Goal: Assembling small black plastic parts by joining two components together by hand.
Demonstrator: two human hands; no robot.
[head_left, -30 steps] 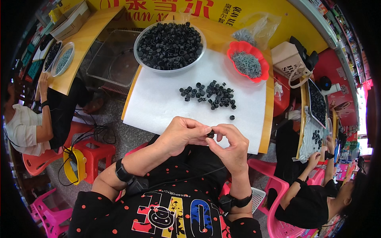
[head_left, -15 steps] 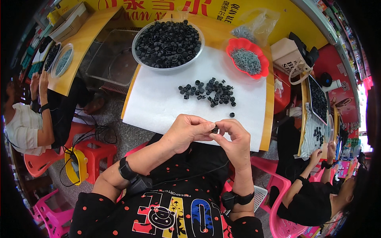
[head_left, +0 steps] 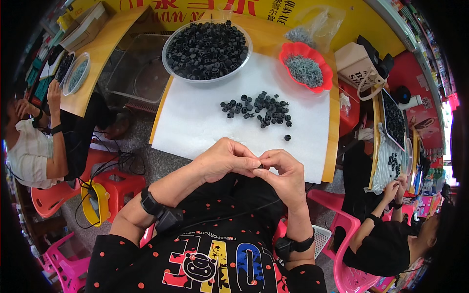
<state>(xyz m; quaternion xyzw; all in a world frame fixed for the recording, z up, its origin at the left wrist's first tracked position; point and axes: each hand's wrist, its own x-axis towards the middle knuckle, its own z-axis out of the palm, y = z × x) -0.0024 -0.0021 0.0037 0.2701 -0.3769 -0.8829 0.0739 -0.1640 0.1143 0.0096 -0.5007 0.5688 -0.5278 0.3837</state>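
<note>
My left hand (head_left: 225,158) and my right hand (head_left: 284,171) meet over the near edge of the white-covered table. Thumbs and fingertips of both pinch one small black plastic part (head_left: 260,166), of which only a sliver shows. Beyond my hands a loose pile of small black round parts (head_left: 266,108) lies on the white sheet (head_left: 195,124). One single black piece (head_left: 287,137) sits apart from it, nearest my right hand. A large clear bowl (head_left: 166,62) heaped with such parts stands at the back left. Grey screws fill a red scalloped bowl (head_left: 328,78) at the back right.
Behind the red bowl lies a clear plastic bag (head_left: 320,31) of grey screws. A cream tote bag (head_left: 354,63) stands to the right. Co-workers (head_left: 36,151) sit at tables on both sides. Red stools (head_left: 122,190) and a yellow container (head_left: 95,207) with cables are at lower left.
My joined hands have shifted slightly left and down, and the black part between the fingertips shows less. The person on the right has brought their hands together.
</note>
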